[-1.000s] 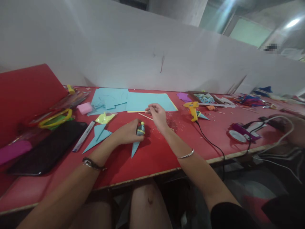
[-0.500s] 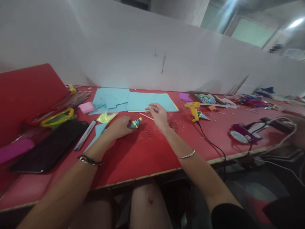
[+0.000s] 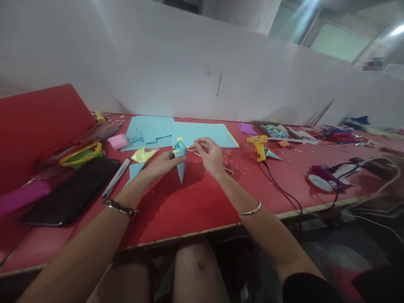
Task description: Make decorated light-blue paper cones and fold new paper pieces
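Upright between the fingers of my left hand (image 3: 166, 163) is a small blue paper cone (image 3: 180, 166), its tip pointing down and yellow bits around its top. My right hand (image 3: 206, 155) is just to the right of the cone, not touching it, with thumb and fingertips pinched together; whatever they hold is too small to make out. A thin wooden stick (image 3: 194, 152) lies partly behind the right fingertips. Blue paper sheets (image 3: 202, 132) lie beyond both hands.
A yellow glue gun (image 3: 259, 147) stands at the right, its black cord running off the table's front edge. Left are a dark tablet-like slab (image 3: 72, 193), a marker (image 3: 116, 178), and a yellow bag (image 3: 143, 155). A tray (image 3: 274, 131) sits at the back right.
My left hand has turned the cone from lying sideways to upright with its tip down. My right hand stays near, its fingers still pinched. The view has shifted slightly.
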`<move>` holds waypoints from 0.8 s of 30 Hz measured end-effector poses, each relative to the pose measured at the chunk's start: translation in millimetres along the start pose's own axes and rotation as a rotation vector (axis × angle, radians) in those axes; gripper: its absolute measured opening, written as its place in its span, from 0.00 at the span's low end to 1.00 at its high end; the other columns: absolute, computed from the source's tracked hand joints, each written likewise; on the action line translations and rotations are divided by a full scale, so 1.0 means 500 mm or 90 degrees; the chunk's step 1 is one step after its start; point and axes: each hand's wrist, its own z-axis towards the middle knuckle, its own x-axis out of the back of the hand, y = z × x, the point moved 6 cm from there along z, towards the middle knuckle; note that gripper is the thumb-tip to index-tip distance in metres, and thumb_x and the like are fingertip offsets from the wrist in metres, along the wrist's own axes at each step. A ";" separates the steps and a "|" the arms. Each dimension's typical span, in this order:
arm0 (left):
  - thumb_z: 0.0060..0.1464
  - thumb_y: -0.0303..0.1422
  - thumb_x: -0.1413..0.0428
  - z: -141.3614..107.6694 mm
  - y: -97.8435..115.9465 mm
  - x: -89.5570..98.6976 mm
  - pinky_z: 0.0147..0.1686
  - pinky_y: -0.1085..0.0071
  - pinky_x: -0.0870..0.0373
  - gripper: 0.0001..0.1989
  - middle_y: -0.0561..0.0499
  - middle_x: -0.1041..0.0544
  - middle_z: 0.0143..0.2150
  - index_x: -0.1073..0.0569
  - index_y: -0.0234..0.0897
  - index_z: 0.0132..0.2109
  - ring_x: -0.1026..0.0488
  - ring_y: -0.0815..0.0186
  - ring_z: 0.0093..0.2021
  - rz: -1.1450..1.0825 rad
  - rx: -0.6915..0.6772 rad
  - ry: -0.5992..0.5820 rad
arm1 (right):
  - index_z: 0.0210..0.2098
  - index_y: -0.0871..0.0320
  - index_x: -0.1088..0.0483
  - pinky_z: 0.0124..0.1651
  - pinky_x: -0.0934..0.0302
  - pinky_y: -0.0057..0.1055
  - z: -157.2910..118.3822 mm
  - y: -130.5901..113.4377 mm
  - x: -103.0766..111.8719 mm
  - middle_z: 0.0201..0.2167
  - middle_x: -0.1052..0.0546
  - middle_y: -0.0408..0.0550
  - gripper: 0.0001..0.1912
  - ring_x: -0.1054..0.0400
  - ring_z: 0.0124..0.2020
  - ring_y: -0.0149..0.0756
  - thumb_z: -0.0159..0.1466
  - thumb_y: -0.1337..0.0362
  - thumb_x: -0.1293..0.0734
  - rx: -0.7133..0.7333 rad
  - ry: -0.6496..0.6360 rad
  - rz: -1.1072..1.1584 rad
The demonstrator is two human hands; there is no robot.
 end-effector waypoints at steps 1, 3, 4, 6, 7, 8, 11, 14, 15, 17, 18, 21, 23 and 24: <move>0.45 0.42 0.49 0.000 0.000 -0.004 0.33 0.71 0.38 0.16 0.50 0.27 0.32 0.29 0.33 0.34 0.32 0.64 0.33 -0.019 -0.006 -0.014 | 0.29 0.57 0.36 0.34 0.35 0.29 -0.002 -0.004 -0.002 0.24 0.27 0.41 0.08 0.30 0.26 0.28 0.56 0.59 0.37 0.007 -0.009 -0.005; 0.45 0.41 0.49 -0.001 0.003 -0.010 0.34 0.71 0.39 0.15 0.52 0.27 0.32 0.29 0.33 0.34 0.33 0.64 0.34 -0.031 -0.014 -0.037 | 0.27 0.57 0.37 0.30 0.36 0.27 -0.005 -0.011 -0.005 0.21 0.29 0.40 0.09 0.32 0.22 0.27 0.56 0.58 0.37 0.023 -0.019 -0.032; 0.45 0.40 0.49 -0.002 0.005 -0.011 0.34 0.72 0.39 0.14 0.53 0.27 0.31 0.29 0.33 0.34 0.33 0.65 0.33 -0.027 -0.015 -0.042 | 0.25 0.58 0.37 0.27 0.37 0.26 -0.007 -0.014 -0.005 0.19 0.30 0.39 0.10 0.34 0.20 0.26 0.56 0.58 0.37 0.028 -0.021 -0.048; 0.45 0.40 0.49 -0.004 0.009 -0.010 0.32 0.73 0.39 0.13 0.54 0.28 0.28 0.29 0.33 0.32 0.34 0.66 0.31 -0.011 -0.010 -0.039 | 0.23 0.58 0.38 0.24 0.40 0.24 -0.008 -0.018 -0.003 0.16 0.33 0.37 0.11 0.37 0.18 0.25 0.55 0.57 0.36 0.036 -0.012 -0.080; 0.45 0.39 0.49 -0.004 0.010 -0.009 0.31 0.73 0.40 0.13 0.54 0.29 0.27 0.29 0.33 0.31 0.34 0.67 0.30 -0.003 -0.007 -0.032 | 0.22 0.58 0.38 0.24 0.40 0.24 -0.007 -0.018 -0.001 0.16 0.33 0.37 0.11 0.37 0.18 0.25 0.54 0.58 0.35 0.037 -0.002 -0.090; 0.45 0.39 0.49 -0.004 0.011 -0.007 0.30 0.73 0.40 0.13 0.54 0.29 0.27 0.30 0.33 0.30 0.35 0.67 0.29 0.002 -0.003 -0.025 | 0.23 0.58 0.37 0.25 0.39 0.25 -0.006 -0.017 0.000 0.17 0.32 0.37 0.10 0.36 0.19 0.25 0.53 0.58 0.34 0.036 0.005 -0.090; 0.45 0.39 0.48 -0.004 0.010 -0.005 0.28 0.74 0.41 0.12 0.54 0.29 0.27 0.30 0.33 0.29 0.35 0.68 0.28 0.005 0.002 -0.008 | 0.27 0.57 0.35 0.34 0.35 0.28 -0.002 -0.006 -0.002 0.23 0.28 0.40 0.08 0.31 0.27 0.28 0.52 0.60 0.34 0.014 -0.004 -0.039; 0.45 0.39 0.48 -0.004 0.009 -0.004 0.28 0.73 0.40 0.12 0.53 0.28 0.28 0.29 0.33 0.30 0.35 0.68 0.29 -0.009 0.007 0.001 | 0.30 0.57 0.33 0.38 0.33 0.31 0.001 0.005 -0.007 0.27 0.26 0.43 0.08 0.29 0.30 0.30 0.54 0.59 0.36 -0.026 -0.024 0.026; 0.44 0.39 0.48 -0.005 0.008 -0.004 0.29 0.73 0.40 0.12 0.52 0.28 0.28 0.29 0.33 0.30 0.34 0.68 0.29 -0.014 0.008 0.001 | 0.31 0.57 0.33 0.37 0.33 0.31 0.001 0.007 -0.006 0.27 0.25 0.44 0.08 0.29 0.30 0.30 0.55 0.59 0.37 -0.036 -0.023 0.032; 0.44 0.38 0.47 -0.006 0.010 -0.006 0.30 0.73 0.39 0.12 0.52 0.27 0.30 0.28 0.34 0.32 0.34 0.68 0.30 -0.027 0.004 -0.005 | 0.31 0.58 0.32 0.36 0.33 0.30 0.001 0.007 -0.004 0.26 0.25 0.44 0.10 0.29 0.28 0.29 0.57 0.57 0.39 -0.043 -0.015 0.029; 0.44 0.38 0.47 -0.006 0.011 -0.007 0.31 0.73 0.39 0.12 0.51 0.26 0.31 0.28 0.34 0.33 0.33 0.67 0.31 -0.034 0.002 -0.009 | 0.30 0.58 0.32 0.35 0.33 0.30 0.000 0.006 -0.003 0.25 0.26 0.43 0.10 0.29 0.27 0.29 0.57 0.57 0.39 -0.039 -0.011 0.023; 0.43 0.37 0.47 -0.006 0.012 -0.008 0.33 0.72 0.38 0.12 0.51 0.26 0.31 0.28 0.34 0.33 0.33 0.67 0.31 -0.044 0.005 -0.006 | 0.27 0.58 0.33 0.34 0.33 0.28 0.001 0.002 0.000 0.23 0.27 0.41 0.07 0.31 0.25 0.28 0.55 0.60 0.36 -0.009 0.001 -0.003; 0.43 0.37 0.47 -0.006 0.011 -0.008 0.33 0.72 0.38 0.12 0.51 0.26 0.29 0.28 0.33 0.31 0.33 0.66 0.31 -0.051 0.009 -0.003 | 0.27 0.58 0.33 0.35 0.33 0.29 0.001 0.004 0.000 0.23 0.28 0.41 0.06 0.31 0.26 0.28 0.52 0.62 0.34 -0.003 0.005 -0.010; 0.42 0.38 0.46 -0.006 0.011 -0.009 0.33 0.72 0.38 0.12 0.52 0.26 0.29 0.28 0.33 0.31 0.33 0.66 0.31 -0.055 0.008 -0.002 | 0.28 0.58 0.33 0.36 0.33 0.29 0.002 0.007 -0.001 0.24 0.28 0.41 0.06 0.30 0.28 0.29 0.52 0.63 0.34 -0.008 0.003 -0.003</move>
